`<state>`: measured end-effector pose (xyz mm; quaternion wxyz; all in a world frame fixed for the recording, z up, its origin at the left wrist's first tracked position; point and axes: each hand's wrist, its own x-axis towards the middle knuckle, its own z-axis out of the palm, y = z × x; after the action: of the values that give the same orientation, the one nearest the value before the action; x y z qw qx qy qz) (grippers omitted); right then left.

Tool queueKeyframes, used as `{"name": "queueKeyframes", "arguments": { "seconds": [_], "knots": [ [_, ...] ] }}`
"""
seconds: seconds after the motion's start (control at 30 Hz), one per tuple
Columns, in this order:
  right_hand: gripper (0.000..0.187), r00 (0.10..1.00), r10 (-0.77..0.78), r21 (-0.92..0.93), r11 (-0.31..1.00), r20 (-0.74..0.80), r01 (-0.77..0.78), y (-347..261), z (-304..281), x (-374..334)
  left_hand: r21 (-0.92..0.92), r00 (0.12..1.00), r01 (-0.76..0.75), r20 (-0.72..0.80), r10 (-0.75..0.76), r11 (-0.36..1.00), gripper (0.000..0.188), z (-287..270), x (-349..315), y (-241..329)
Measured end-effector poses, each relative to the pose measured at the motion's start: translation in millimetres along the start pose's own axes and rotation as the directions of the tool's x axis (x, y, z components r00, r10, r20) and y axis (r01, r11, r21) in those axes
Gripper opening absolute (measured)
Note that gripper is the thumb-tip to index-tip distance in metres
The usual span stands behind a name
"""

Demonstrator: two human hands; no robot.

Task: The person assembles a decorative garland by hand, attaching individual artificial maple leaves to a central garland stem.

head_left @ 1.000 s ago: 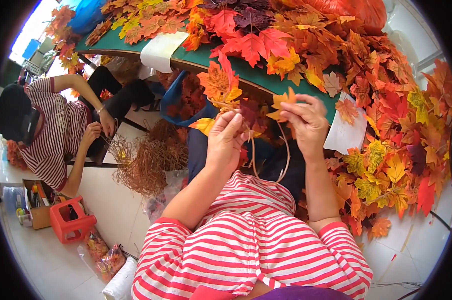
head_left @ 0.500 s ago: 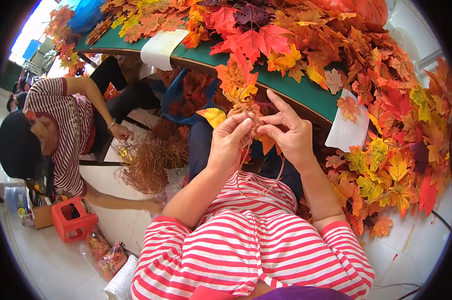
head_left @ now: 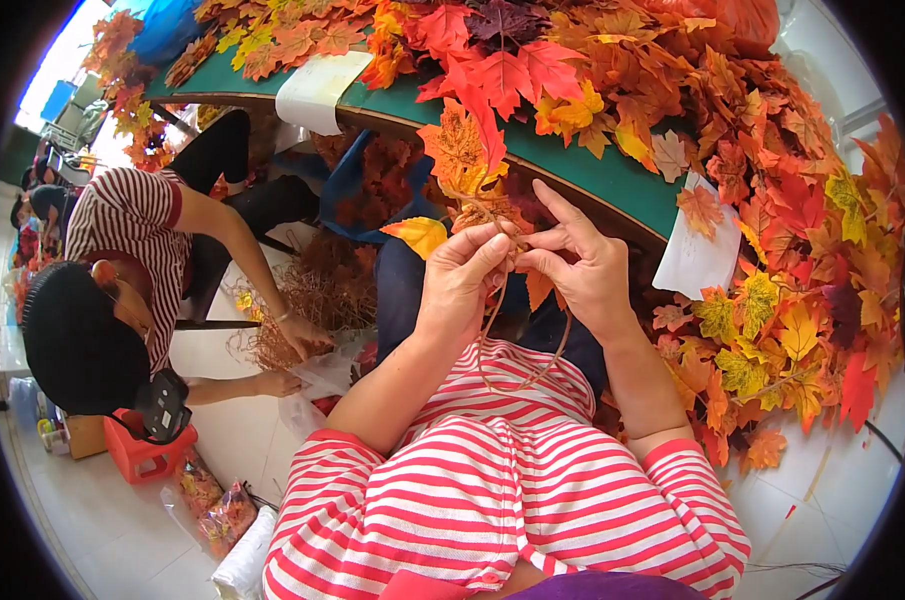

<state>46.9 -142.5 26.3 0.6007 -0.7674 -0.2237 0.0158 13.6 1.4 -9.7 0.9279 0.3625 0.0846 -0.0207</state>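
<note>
In front of my chest, between my hands, is a leaf garland with orange leaves (head_left: 454, 150), a yellow leaf (head_left: 418, 237) and a twisted brown stem. My left hand (head_left: 460, 285) pinches this stem between thumb and forefinger. Close beside it, my right hand (head_left: 590, 280) is closed in a thumb-and-finger pinch at the same spot, its other fingers raised. A thin brown cord (head_left: 488, 345) hangs from my fingers in a loop over my lap. The exact point both hands grip is partly hidden by the fingers.
Beyond my hands is a green tabletop (head_left: 602, 190) heaped with artificial maple leaves (head_left: 652, 80), which spill down at the right. White papers (head_left: 322, 92) hang over its edge. At left a co-worker (head_left: 122, 230) leans by brown stems (head_left: 282, 345), a plastic bag (head_left: 317, 385) and a red stool (head_left: 137, 458).
My hands keep nearly the same pinch, while the leaves above them shift slightly left. The co-worker has leaned further toward me, one hand reaching into the brown stems, the other at the plastic bag.
</note>
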Motion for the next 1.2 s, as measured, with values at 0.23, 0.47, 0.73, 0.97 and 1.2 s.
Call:
{"name": "queueKeyframes", "arguments": {
  "seconds": [0.23,0.47,0.73,0.97,1.2],
  "knots": [
    [0.055,0.998,0.04,0.026,0.999,-0.043,-0.039,6.7,1.9,0.1,-0.008,1.0,-0.001,-0.002,0.001,1.0,0.016,-1.3,-0.7,-2.7],
    [0.053,0.993,0.09,0.082,0.993,-0.082,-0.083,7.9,3.3,-0.8,-0.016,1.0,0.009,-0.013,-0.009,1.0,0.016,-2.3,-2.0,-5.2],
    [0.051,0.993,0.088,0.053,0.995,-0.075,-0.084,9.9,2.7,-1.3,-0.023,1.0,-0.01,0.0,0.01,1.0,0.016,-4.9,-2.2,-7.3],
    [0.051,0.992,0.087,0.017,0.996,-0.089,-0.086,7.2,3.7,-3.0,0.007,1.0,-0.012,-0.003,0.012,1.0,0.017,-3.1,-1.6,-7.6],
    [0.051,0.995,0.052,-0.048,0.997,-0.088,-0.057,2.4,3.0,-3.1,0.081,0.999,-0.045,0.018,0.044,0.996,0.015,-3.6,-1.5,-6.6]
  ]
}}
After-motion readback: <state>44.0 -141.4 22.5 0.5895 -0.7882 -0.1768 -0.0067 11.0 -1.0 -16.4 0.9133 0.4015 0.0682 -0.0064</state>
